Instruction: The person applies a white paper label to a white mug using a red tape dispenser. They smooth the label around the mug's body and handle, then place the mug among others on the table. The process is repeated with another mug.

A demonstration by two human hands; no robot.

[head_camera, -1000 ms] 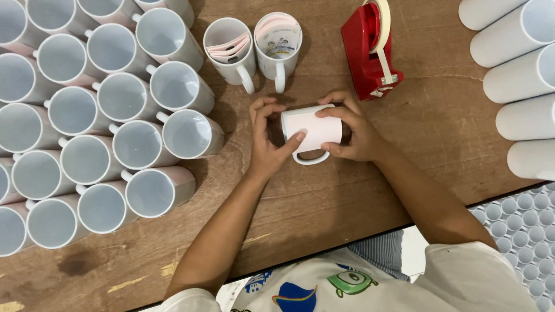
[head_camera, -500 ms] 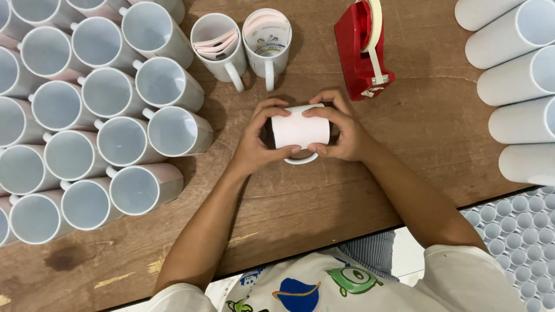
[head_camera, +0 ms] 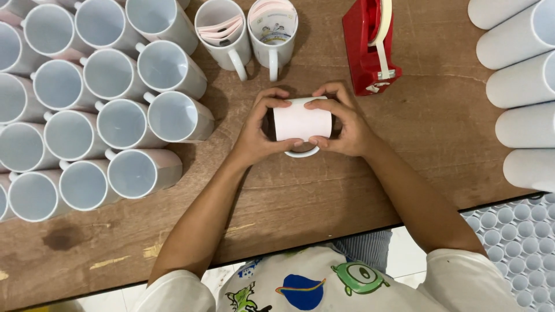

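Two hands on one white ceramic mug (head_camera: 302,122), and I'm reading it from above. The left hand (head_camera: 257,134) and the right hand (head_camera: 346,122) are both curled round it, fingers over the far side, thumbs on the near side, pressing a sheet of white paper against its wall. That wrap hides the mug's body almost entirely; I can't make out the rim or the base, and the mouth at its left end is only a dark gap behind the left fingers.

The mug lies on its side on the brown wooden table (head_camera: 404,173), long axis running left to right, its handle poking out toward me under the thumbs.

Just beyond the mug stand two upright white mugs with rolled printed sheets inside (head_camera: 245,29), handles pointing at it. Beyond and to the right of it sits the red tape dispenser (head_camera: 369,46), its top cut off by the frame edge. Left of the mug, close to the left hand, is a packed cluster of empty white mugs (head_camera: 110,110), several cropped. Far right of it, a row of white mugs lying on their sides (head_camera: 520,86) runs off the picture. Nothing crowds the hands themselves.
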